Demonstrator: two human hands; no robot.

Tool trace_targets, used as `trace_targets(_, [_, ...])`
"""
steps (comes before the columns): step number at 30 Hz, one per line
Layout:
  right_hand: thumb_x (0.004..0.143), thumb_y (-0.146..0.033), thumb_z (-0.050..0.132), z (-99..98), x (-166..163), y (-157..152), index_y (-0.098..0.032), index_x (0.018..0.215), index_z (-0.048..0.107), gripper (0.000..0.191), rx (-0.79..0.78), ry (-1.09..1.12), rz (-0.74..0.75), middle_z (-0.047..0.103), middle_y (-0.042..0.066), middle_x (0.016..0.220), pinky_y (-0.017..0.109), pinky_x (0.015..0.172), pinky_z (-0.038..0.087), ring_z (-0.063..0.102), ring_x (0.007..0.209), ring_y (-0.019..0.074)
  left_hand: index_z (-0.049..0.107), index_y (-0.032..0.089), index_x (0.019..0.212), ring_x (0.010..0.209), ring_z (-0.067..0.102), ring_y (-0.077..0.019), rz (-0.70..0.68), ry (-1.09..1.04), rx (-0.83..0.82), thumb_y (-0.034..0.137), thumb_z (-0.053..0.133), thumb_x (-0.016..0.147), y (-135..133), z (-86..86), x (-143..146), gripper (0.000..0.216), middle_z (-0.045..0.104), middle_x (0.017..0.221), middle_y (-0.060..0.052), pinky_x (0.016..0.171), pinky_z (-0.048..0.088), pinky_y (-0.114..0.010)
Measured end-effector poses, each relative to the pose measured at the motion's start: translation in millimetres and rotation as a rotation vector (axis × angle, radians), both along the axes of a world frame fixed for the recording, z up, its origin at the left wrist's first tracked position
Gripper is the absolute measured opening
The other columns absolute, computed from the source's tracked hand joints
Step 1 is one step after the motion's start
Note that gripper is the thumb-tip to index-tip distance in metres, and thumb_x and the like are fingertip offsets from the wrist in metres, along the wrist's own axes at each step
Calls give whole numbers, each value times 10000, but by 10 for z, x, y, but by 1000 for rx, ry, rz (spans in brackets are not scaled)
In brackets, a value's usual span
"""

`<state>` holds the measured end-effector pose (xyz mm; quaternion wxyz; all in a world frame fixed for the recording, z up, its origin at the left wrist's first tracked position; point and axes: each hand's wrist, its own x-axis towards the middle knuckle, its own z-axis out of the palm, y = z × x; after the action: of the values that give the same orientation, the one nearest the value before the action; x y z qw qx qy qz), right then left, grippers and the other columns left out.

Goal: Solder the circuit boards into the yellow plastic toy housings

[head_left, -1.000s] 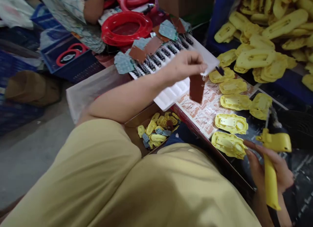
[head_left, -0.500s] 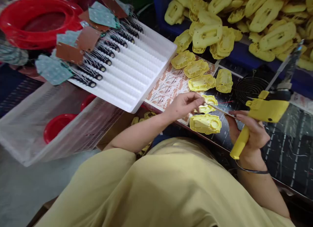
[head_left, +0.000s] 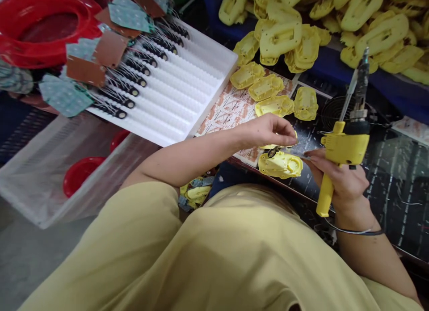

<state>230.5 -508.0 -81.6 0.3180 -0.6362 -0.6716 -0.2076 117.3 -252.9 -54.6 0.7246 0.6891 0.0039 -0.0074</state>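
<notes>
Two sets of fingertips close in on one yellow shell [head_left: 283,166], which lies on the dark mat [head_left: 395,199] at the near edge of the bench, its long axis running roughly left to right. The left hand [head_left: 268,131] is the nearer. Its thumb and forefinger [head_left: 291,140] are pinched together right above the shell's far edge, on something too small to make out. The right hand [head_left: 345,183] comes in from the shell's right end with forefinger [head_left: 311,158] stretched toward it, while the remaining fingers are wrapped around the handle of a yellow soldering gun [head_left: 345,146], whose tip points up and away from the shell. A small dark part [head_left: 271,152] sits at the shell's left end; what it is cannot be told. Another shell behind the left fingers is mostly covered. Farther out lie a row of shells [head_left: 266,85] on a printed sheet [head_left: 228,112] and a white tray [head_left: 187,96] of wired parts. The pile of shells [head_left: 335,20] is cut off by the top of the view.
</notes>
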Motion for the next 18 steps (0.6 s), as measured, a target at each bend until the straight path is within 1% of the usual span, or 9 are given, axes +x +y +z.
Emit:
trace_targets(2, [1003, -120, 819, 71, -93, 55, -298, 1407, 718, 453, 89, -70, -36, 868, 19, 1110, 309, 834, 714, 850, 894, 222, 725, 163, 856, 925, 805, -129, 129, -47, -108, 409, 956, 916, -7, -23, -42, 343, 815, 893, 7, 928, 636, -290])
trace_targets(4, [959, -144, 897, 100, -162, 71, -271, 1397, 706, 494, 101, -61, -49, 866, 12, 1033, 277, 786, 693, 839, 833, 209, 702, 186, 920, 985, 834, -153, 232, -76, -132, 532, 905, 974, 28, 30, -97, 404, 813, 921, 26, 960, 664, -332])
trace_targets(5, [955, -176, 915, 91, -177, 58, -266, 1399, 697, 503, 64, -28, -35, 867, 21, 1053, 281, 789, 690, 844, 862, 218, 702, 196, 950, 963, 841, -157, 269, -84, -111, 572, 870, 998, 64, 77, -123, 415, 802, 908, 36, 927, 673, -339])
trace_targets(7, [984, -295, 909, 30, -164, -9, -262, 1421, 676, 496, -49, 69, -4, 860, 67, 1197, 336, 854, 704, 854, 1012, 266, 725, 198, 984, 861, 834, -155, 295, -90, -13, 588, 827, 1026, 159, 180, -160, 406, 775, 864, 40, 817, 665, -321])
trace_targets(9, [1035, -438, 850, -80, -114, -103, -262, 1443, 655, 485, -154, 151, -1, 832, 100, 1319, 401, 916, 709, 840, 1107, 301, 766, 178, 959, 770, 808, -155, 220, -83, 139, 518, 869, 993, 245, 240, -176, 357, 763, 813, 23, 736, 637, -297])
trace_targets(11, [1067, -517, 793, -214, -77, -183, -263, 1432, 657, 465, -207, 189, -14, 829, 99, 1313, 422, 930, 705, 837, 1069, 291, 798, 169, 879, 740, 787, -160, 76, -75, 332, 382, 925, 912, 268, 222, -173, 250, 769, 767, 9, 727, 617, -283])
trace_targets(14, [1050, -475, 823, -399, -116, -210, -285, 1369, 702, 390, -233, 190, -79, 836, 85, 1276, 406, 916, 696, 826, 1017, 268, 832, 199, 847, 800, 782, -163, -89, -71, 670, 208, 858, 876, 153, 79, -161, 40, 811, 781, 6, 799, 581, -265])
trace_targets(16, [1034, -459, 844, -466, -190, -160, -292, 1341, 730, 367, -214, 175, -140, 840, 83, 1251, 388, 890, 682, 814, 1006, 264, 855, 219, 912, 859, 784, -171, -131, -55, 889, 161, 782, 913, 29, -25, -161, 93, 838, 840, -3, 828, 549, -266])
trace_targets(18, [1056, -490, 813, -465, -259, -88, -281, 1326, 743, 349, -163, 152, -181, 847, 80, 1193, 365, 849, 662, 806, 970, 254, 862, 225, 963, 911, 786, -190, -149, -34, 1061, 150, 725, 957, -72, -94, -168, 156, 851, 904, -24, 820, 525, -278])
